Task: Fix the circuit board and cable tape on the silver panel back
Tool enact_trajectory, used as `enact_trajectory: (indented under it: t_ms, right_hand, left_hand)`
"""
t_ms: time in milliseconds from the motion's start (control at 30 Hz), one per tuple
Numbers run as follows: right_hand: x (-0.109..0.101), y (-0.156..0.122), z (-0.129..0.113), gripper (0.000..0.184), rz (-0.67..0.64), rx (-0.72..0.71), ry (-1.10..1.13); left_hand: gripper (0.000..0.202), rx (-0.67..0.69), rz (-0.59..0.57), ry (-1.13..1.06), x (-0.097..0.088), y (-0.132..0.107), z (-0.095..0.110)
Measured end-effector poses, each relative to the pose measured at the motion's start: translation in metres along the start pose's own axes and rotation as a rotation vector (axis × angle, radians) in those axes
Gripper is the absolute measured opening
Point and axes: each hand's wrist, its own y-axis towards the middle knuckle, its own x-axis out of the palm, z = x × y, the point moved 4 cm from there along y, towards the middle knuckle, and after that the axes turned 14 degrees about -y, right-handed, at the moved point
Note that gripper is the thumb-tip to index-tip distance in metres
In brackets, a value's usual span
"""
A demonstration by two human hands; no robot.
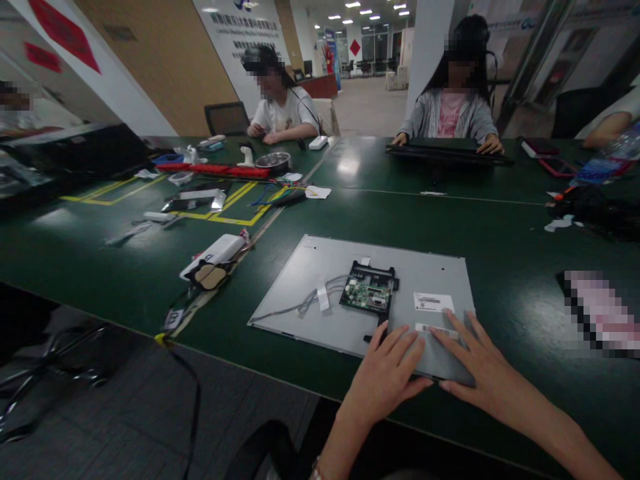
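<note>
A flat grey metal-backed display panel (pixel 290 287) lies on the green table in front of me. Fixed near its middle is a green circuit board (pixel 367 293) in a black plastic bracket (pixel 384 325). Grey cables (pixel 313 297) run left from the board, held down by a strip of white tape. My left hand (pixel 390 367) rests with fingers spread on the panel's near edge, its fingertips by the foot of the bracket. Spread over the near right corner, my right hand (pixel 473 357) touches the panel beside two white labels (pixel 433 303).
A white power block (pixel 215 257) with cables lies left of the panel. A pixelated phone-like object (pixel 603 310) is at the right. Tools, wires and a round metal dish (pixel 273 161) sit farther back. Across the table, one person has both hands on a black screen (pixel 445 157).
</note>
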Motion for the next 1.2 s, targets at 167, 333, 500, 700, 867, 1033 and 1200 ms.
enact_trajectory:
  t_ms: [167, 333, 500, 700, 867, 1033, 1200]
  right_hand:
    - [-0.003, 0.020, -0.016, 0.072, 0.008, -0.024, -0.026]
    - [-0.004, 0.037, -0.029, 0.078, -0.007, -0.009, -0.050]
    - [-0.011, 0.048, -0.041, 0.080, -0.008, -0.006, -0.087]
    - [-0.012, 0.058, -0.055, 0.084, 0.008, 0.017, -0.158]
    - [-0.009, 0.067, -0.062, 0.076, 0.054, -0.003, -0.190]
    - [-0.013, 0.081, -0.069, 0.077, 0.044, -0.020, -0.225]
    - [-0.014, 0.095, -0.080, 0.078, 0.065, -0.032, -0.222]
  left_hand:
    - [0.045, -0.010, 0.024, 0.019, -0.001, -0.001, 0.001]
    - [0.040, -0.012, 0.025, 0.010, -0.002, 0.000, 0.001]
    - [0.036, -0.019, 0.008, -0.016, -0.003, 0.002, 0.001]
    - [0.034, -0.042, 0.055, -0.028, -0.002, 0.001, 0.000]
    - [0.031, -0.078, 0.124, -0.019, -0.007, 0.000, -0.001]
    - [0.030, -0.141, 0.194, -0.053, -0.014, 0.001, -0.004]
    - [0.030, -0.241, 0.339, -0.095, -0.020, -0.003, -0.009]
